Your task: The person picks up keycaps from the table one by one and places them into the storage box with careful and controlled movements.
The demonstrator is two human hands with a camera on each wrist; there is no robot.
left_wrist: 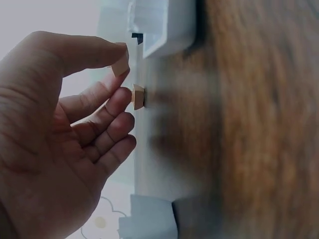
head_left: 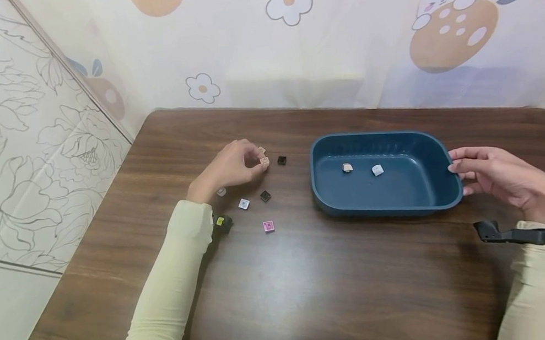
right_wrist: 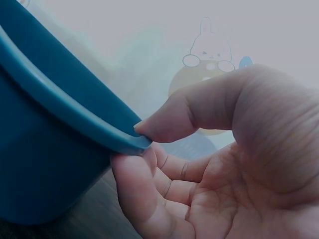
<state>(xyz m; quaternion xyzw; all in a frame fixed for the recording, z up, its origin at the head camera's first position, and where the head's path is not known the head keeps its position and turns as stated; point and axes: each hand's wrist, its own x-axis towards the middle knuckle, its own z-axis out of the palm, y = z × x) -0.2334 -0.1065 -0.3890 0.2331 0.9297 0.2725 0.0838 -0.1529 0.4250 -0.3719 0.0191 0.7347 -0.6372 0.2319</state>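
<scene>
Between thumb and index finger, my left hand (head_left: 232,165) pinches a beige keycap (left_wrist: 120,65). Another beige keycap (left_wrist: 138,96) is right by the curled fingers in the left wrist view. A black keycap (head_left: 282,160) lies just right of that hand. Over at the right, my right hand (head_left: 517,177) grips the rim of a blue plastic basin (head_left: 381,209), thumb on the inside and fingers outside. Inside the basin are a beige-and-dark keycap (head_left: 347,167) and a white keycap (head_left: 377,170).
Nearer on the brown wooden table (head_left: 315,287) lie a pink keycap (head_left: 268,226), a second black keycap (head_left: 265,196) and a white-and-blue keycap (head_left: 243,204). A pale keycap (head_left: 221,192) sits beside the left wrist. Behind the table hangs a patterned curtain (head_left: 249,45).
</scene>
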